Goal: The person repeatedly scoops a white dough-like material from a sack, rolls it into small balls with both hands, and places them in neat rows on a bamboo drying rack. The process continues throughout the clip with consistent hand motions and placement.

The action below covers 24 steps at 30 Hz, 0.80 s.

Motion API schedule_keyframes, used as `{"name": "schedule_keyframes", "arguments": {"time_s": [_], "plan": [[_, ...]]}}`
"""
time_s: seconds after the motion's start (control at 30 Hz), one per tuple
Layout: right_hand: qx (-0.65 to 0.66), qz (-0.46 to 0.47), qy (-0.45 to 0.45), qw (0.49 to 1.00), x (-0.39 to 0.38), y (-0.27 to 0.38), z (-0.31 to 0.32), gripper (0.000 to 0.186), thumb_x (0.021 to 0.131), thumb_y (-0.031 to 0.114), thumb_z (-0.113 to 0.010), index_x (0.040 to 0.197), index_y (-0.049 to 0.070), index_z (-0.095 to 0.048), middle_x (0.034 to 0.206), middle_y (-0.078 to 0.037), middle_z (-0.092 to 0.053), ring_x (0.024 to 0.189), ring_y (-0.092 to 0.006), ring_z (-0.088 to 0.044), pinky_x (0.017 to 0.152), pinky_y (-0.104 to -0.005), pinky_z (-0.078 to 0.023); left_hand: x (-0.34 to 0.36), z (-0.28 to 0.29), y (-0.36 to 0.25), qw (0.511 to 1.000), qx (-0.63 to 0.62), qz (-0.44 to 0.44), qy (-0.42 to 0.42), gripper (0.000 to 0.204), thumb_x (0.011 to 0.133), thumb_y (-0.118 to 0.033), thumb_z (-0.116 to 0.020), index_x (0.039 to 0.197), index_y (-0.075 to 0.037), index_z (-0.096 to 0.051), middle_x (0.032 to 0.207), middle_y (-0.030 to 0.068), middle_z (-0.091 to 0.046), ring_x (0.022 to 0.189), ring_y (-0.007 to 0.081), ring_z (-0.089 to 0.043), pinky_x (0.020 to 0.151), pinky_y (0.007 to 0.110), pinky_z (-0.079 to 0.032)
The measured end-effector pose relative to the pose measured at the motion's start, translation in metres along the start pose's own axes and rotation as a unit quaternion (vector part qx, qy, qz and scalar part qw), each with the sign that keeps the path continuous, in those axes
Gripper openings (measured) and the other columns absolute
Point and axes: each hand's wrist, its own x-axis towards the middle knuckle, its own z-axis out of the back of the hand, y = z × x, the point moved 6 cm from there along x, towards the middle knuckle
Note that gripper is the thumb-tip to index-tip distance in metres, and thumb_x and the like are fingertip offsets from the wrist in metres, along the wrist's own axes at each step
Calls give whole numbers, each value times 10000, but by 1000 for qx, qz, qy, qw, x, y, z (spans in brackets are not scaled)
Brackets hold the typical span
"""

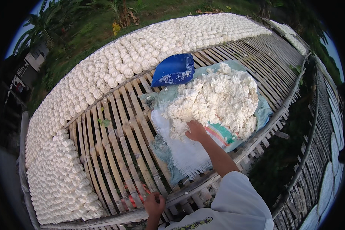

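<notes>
A large heap of white, crumbly, moist mass (214,94) lies on layered cloths and woven sacking (188,153) on a bamboo-slat rack. My right hand (196,130) reaches to the heap's near left edge, its fingers curled into the white crumbly mass and partly hidden by it. Low in the view, my left hand (154,204) hovers over the slats near the rack's front edge. Its fingers are curled closed, and whatever they may hold is hidden. Just beyond the heap, a blue plastic scoop (174,71) with white residue rests on the slats.
Rows of rounded white lumps (115,63) cover the far and left parts of the bamboo rack (120,130). A pole (253,147) edges its near side. Another slatted rack (299,184) with pale flat pieces stands to the right, across a dark gap. Grass and plants lie beyond.
</notes>
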Motion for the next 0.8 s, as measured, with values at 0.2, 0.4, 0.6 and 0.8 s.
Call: {"name": "schedule_keyframes", "arguments": {"time_s": [0.2, 0.4, 0.6, 0.8], "plan": [[-68, -111, -20, 991, 23, 26, -2, 767, 838, 601, -747, 1378, 74, -605, 1327, -146, -618, 1219, -348, -610, 980, -590, -505, 0, 5, -7, 1000, 26, 3, -11, 164, 853, -181, -740, 969, -68, -720, 783, 81, -727, 658, 254, -720, 637, 403, -580], [-138, -117, 25, 983, 34, 39, -26, 689, 847, 577, -779, 1377, 167, -617, 1322, -96, -643, 1251, -346, -632, 1004, -605, -523, -1, 12, -9, 999, 38, 6, -23, 138, 860, -176, -732, 944, -68, -722, 770, 94, -721, 668, 255, -727, 646, 403, -581], [122, -104, 32, 986, 64, -11, 7, 545, 786, 381, -829, 1201, 43, -724, 1112, -227, -761, 1071, -403, -728, 933, -481, -583, -2, 12, -6, 999, 18, -3, -46, 121, 860, -169, -728, 929, -70, -726, 756, 102, -718, 679, 270, -727, 659, 410, -577], [66, -110, 76, 989, 47, -24, 22, 616, 862, 505, -744, 1286, 58, -724, 1318, -224, -692, 1265, -408, -640, 1020, -500, -555, 0, 9, -10, 997, 43, -33, -51, 130, 881, -187, -728, 931, -68, -724, 757, 101, -729, 674, 267, -735, 652, 399, -585]]}}
